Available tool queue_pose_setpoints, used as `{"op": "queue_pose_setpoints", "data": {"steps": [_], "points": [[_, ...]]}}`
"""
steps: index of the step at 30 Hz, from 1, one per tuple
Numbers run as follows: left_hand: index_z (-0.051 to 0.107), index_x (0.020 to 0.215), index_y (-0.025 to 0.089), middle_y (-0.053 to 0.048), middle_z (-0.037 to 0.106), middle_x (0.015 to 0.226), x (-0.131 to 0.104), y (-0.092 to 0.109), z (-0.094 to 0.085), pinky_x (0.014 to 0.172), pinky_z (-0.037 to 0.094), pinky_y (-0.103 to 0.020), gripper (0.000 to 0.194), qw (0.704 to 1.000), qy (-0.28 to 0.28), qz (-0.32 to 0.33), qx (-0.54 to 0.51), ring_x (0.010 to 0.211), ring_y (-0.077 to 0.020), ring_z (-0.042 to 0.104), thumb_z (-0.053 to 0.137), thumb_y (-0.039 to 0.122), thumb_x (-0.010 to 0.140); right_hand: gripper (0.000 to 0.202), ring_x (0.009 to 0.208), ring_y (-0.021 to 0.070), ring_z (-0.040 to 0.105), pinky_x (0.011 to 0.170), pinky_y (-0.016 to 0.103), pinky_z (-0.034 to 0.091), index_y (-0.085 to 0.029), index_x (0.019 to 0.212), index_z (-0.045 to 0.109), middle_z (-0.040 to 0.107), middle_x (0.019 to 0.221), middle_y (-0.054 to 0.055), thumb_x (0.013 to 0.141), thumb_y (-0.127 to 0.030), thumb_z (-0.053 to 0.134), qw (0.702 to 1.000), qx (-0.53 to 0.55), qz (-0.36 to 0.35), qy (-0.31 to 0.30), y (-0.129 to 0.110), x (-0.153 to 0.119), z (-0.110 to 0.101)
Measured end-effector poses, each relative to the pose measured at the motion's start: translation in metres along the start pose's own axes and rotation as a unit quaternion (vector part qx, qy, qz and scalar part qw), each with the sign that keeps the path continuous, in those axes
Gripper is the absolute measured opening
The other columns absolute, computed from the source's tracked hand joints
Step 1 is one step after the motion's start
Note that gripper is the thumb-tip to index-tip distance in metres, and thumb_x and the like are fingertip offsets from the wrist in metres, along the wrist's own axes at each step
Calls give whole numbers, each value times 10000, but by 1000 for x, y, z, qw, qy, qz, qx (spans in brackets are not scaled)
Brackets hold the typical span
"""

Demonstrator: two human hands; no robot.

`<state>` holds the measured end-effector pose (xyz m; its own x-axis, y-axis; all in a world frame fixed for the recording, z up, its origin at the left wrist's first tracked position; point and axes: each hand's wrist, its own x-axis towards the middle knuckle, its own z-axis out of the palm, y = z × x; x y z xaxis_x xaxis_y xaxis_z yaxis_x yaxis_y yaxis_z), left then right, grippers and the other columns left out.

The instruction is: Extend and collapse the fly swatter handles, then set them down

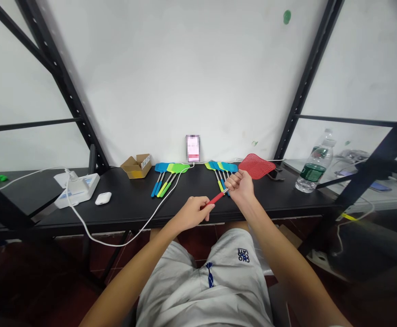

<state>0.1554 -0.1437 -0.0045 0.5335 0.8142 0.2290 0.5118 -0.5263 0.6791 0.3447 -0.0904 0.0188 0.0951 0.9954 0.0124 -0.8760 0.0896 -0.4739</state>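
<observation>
A red fly swatter is held in both hands above the front of the black table, its mesh head pointing to the right. My left hand is closed around the red handle. My right hand grips the swatter's shaft, just below the head; its fingers partly hide the shaft. Behind my right hand lies a fanned group of blue and yellow-green fly swatters. Another group of blue and green fly swatters lies left of centre, handles toward me.
A lit phone leans against the wall. Toward the left are an open cardboard box, a white earbud case and a power strip. A white cable droops over the table edge. Water bottles stand at the right.
</observation>
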Motion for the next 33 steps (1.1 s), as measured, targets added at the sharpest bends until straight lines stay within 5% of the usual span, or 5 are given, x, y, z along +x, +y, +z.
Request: {"op": "queue_pose_setpoints", "data": {"steps": [7,12,18,26,33], "points": [[555,752,195,-3,640,651,-3,6,5,527,348,-229,264,995,66,13,69,539,-122,537,470,392,906,404,376,74,92,336,211,163,-217,621,105,107,454,-92,896,-221,401,1000,-18,5,-10,7,-7,4],[550,868,190,-2,642,679,0,3,7,490,398,-214,274,996,42,2,-79,493,-108,553,467,449,905,391,383,74,180,377,205,251,-213,584,198,175,470,-84,892,-256,436,993,-82,52,-69,24,-14,8],[524,883,181,41,562,532,4,-5,2,392,403,-200,298,970,-20,-68,-232,385,-105,519,477,475,885,335,558,151,530,579,283,459,-196,641,460,500,562,8,868,-441,481,961,-208,125,-135,35,-16,9],[523,788,163,26,567,562,8,-16,4,406,370,-171,275,977,25,-49,-208,406,-77,515,473,416,882,292,484,118,539,466,223,403,-173,659,547,593,583,24,815,-419,529,949,-305,12,-80,36,2,-8],[524,807,170,57,500,465,11,-22,0,392,343,-181,344,977,31,-57,-202,361,-79,443,473,502,883,344,378,103,498,338,199,292,-171,630,548,551,494,8,795,-469,594,882,-458,-14,-107,42,9,-24]]}}
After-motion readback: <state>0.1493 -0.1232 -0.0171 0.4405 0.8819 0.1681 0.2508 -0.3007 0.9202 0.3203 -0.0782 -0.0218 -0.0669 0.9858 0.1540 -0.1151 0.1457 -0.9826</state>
